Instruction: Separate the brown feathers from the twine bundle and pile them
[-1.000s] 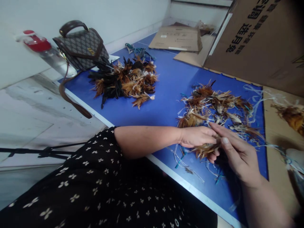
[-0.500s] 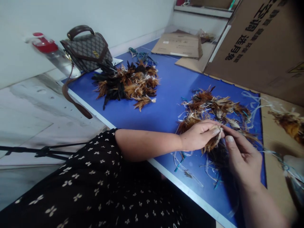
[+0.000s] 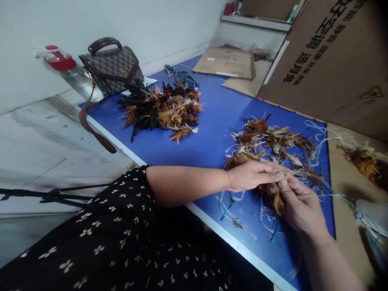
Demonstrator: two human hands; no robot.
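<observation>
Pinched between the fingertips of my left hand [image 3: 253,176] is the pale base of a small feather bunch [image 3: 277,200], its brown tips pointing down. My right hand [image 3: 304,202] meets it there, thumb and fingers closed on the same bunch from the right. Just beyond both hands lies a loose pile of brown and tan feathers [image 3: 273,139] mixed with white and teal strings. Cut bits of string [image 3: 232,208] lie on the blue table below my left wrist. The exact contact between the fingertips is partly hidden.
On the blue table [image 3: 212,109], a heap of tied feather bunches [image 3: 169,107] lies left, by a patterned handbag [image 3: 113,66] and a red-capped bottle [image 3: 71,72]. A large cardboard box [image 3: 333,60] stands right; flat cardboard [image 3: 226,62] lies at the back. More feathers [image 3: 363,161] rest far right.
My right hand has moved left and closed in on the bunch beside my left fingertips. The feather tips now point more downward. The view has shifted slightly.
</observation>
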